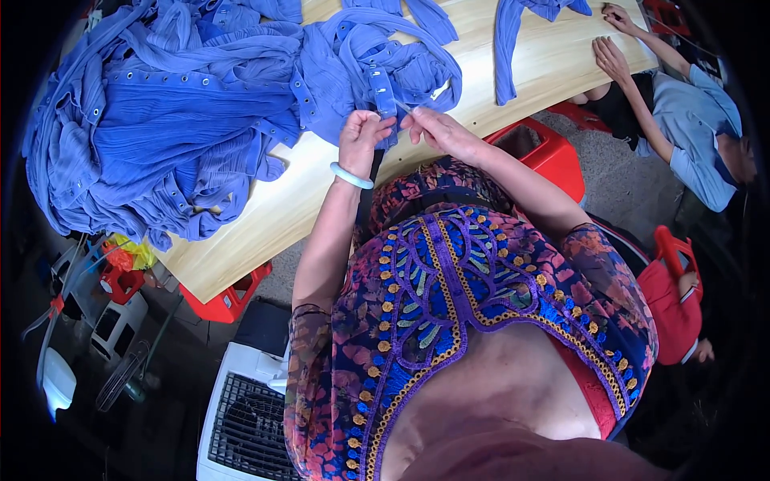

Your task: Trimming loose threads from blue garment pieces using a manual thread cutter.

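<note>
At the table's near edge, a blue crinkled garment (383, 88) with a placket of small shiny metal pieces lies bunched in front of me. My left hand (363, 135), a pale bangle at its wrist, is closed in a pinch on the garment's edge. Just to the right, my right hand (437, 131) has its fingers closed around a thin pale stick-like tool (403, 106), whose tip points at the placket. The tool's exact kind is too small to make out. Part of the cloth is hidden behind my left fingers.
A large heap of blue garments (192, 112) covers the left of the wooden table (277, 196). Another blue garment (507, 56) lies farther right. A co-worker's hands (613, 60) rest at the right edge. Red stools (553, 156) and a white air cooler (233, 401) stand below.
</note>
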`<state>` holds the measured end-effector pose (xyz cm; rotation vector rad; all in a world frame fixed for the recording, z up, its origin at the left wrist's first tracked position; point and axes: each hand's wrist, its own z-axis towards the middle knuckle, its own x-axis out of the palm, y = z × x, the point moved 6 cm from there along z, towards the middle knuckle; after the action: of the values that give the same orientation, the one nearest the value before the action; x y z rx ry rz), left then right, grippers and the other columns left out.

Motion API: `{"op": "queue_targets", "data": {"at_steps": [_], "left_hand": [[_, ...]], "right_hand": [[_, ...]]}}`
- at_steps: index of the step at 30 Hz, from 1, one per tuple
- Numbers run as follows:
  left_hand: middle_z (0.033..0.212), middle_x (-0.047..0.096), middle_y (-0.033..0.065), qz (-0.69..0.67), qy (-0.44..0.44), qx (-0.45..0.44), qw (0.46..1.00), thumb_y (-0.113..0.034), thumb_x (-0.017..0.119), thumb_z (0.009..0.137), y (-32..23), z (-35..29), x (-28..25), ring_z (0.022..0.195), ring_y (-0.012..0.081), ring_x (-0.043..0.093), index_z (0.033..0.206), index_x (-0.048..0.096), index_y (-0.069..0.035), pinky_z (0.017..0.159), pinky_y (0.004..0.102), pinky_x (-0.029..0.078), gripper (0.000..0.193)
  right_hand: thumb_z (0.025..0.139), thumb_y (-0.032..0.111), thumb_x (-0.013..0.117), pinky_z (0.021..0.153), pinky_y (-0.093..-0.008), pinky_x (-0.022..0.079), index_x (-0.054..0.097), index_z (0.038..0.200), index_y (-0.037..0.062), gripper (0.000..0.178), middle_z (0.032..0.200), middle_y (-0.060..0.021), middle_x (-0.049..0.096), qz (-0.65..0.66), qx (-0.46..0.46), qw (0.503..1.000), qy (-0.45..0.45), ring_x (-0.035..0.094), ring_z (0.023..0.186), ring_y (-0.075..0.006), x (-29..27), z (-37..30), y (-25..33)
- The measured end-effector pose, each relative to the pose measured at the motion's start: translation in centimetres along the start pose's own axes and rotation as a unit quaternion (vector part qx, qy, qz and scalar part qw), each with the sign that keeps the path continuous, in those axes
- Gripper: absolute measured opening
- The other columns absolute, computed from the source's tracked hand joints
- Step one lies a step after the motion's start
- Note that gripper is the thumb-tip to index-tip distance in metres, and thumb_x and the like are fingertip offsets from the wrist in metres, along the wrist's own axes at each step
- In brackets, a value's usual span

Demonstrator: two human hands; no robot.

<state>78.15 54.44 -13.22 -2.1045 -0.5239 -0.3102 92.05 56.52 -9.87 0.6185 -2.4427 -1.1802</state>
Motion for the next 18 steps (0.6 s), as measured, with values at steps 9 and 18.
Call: {"op": "queue_targets", "data": {"at_steps": [9, 18], "left_hand": [[0.083, 0.053, 0.0044, 0.002, 0.012, 0.0, 1.0, -0.01, 0.046, 0.083, 0.1, -0.2, 0.2, 0.075, 0.0105, 0.053, 0.078, 0.048, -0.005, 0.069, 0.0236, 0.045, 0.007], [0.09, 0.053, 0.0057, 0.005, 0.031, 0.008, 0.999, -0.008, 0.048, 0.081, 0.3, -0.3, 0.5, 0.074, 0.0085, 0.05, 0.075, 0.049, -0.005, 0.071, 0.0236, 0.044, 0.007]], "right_hand": [[0.087, 0.042, 0.031, 0.037, -0.0171, 0.023, 0.052, 0.087, 0.0037, 0.043, 0.059, -0.0001, 0.044, 0.06, 0.096, 0.988, 0.109, 0.03, 0.043, -0.0039, 1.3, 0.0, -1.2], [0.086, 0.043, 0.035, 0.034, -0.0175, 0.021, 0.052, 0.083, 0.0032, 0.043, 0.058, 0.0015, 0.044, 0.089, 0.112, 0.984, 0.108, 0.029, 0.039, -0.0026, 1.5, 0.7, -2.0]]}}
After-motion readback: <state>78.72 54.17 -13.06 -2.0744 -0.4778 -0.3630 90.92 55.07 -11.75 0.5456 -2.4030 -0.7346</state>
